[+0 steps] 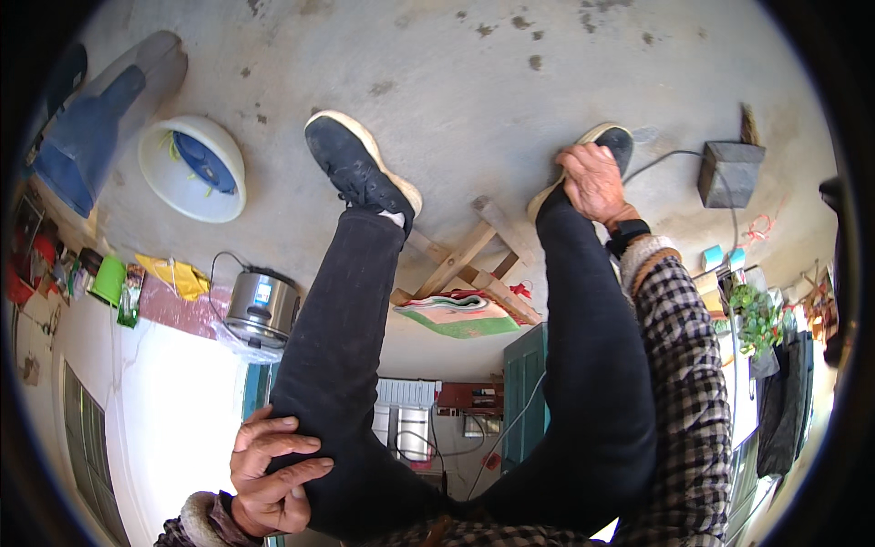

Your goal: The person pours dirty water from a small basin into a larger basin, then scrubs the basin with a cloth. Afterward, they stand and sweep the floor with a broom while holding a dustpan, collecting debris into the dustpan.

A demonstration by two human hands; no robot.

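Note:
My left hand (277,472) rests on my left knee, over black trousers (335,328), with its fingers spread and nothing in them. Far down by the floor, my right hand (593,179) is bent over the top of my right shoe (615,145), a black one with a cream sole. The fingers curl onto the shoe's upper; their tips and the laces under them are hidden. A black watch (627,234) is on the right wrist. My left shoe (355,161), black and laced, stands flat on the concrete floor (451,82).
Between my legs a wooden folding stool (461,256) carries a folded cloth (465,318). To the left are a white basin (195,205) with a blue item and a steel rice cooker (262,308). On the right stands a grey dustpan-like box (730,174), near a cable (660,158).

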